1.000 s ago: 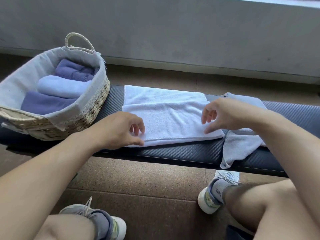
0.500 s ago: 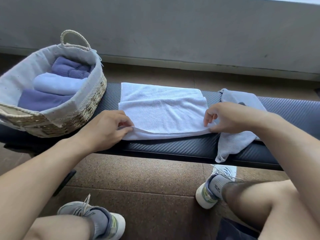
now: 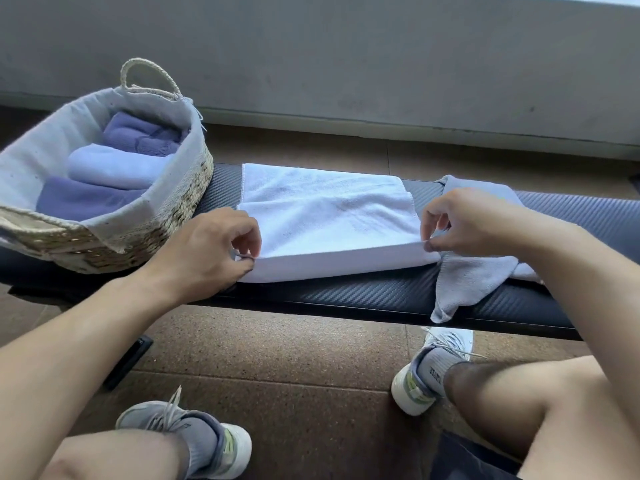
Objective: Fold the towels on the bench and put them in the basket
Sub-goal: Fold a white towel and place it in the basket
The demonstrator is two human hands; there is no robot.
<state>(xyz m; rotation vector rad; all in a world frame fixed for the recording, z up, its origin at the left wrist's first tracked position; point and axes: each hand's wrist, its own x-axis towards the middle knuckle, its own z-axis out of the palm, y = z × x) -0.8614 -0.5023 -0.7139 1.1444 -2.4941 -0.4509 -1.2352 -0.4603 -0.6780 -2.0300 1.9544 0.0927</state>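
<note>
Since the earlier frames, both near corners of the white towel (image 3: 329,216) have been taken up: where the hands lay loosely on the cloth, each corner is now pinched and the near edge is raised slightly off the surface (image 3: 363,296).

Item 1, far left: woven basket (image 3: 180,202) with cloth liner, set on the surface. Three folded towels (image 3: 114,168) are held inside, two violet and one pale blue.

Item 2: left hand (image 3: 204,258). The near left corner of the white towel is pinched between thumb and forefinger; the remaining fingers are curled.

Item 3, centre: white towel, laid flat across the surface just beside the basket, already doubled once, the fold line running lengthwise. It is judged light, soft and limp, with no stiffness of its own; a napped face is noted, so slipping is thought unlikely. Hold is best taken at the two near corners, both layers together, so that the edge is kept taut and sagging between the hands is avoided.

Item 4: right hand (image 3: 464,220). The near right corner is pinched between thumb and forefinger, the other fingers curled above.

Item 5, right: grey towel (image 3: 467,278), unfolded and crumpled, partly under the white towel's corner and draped over the front edge of the surface.
</note>
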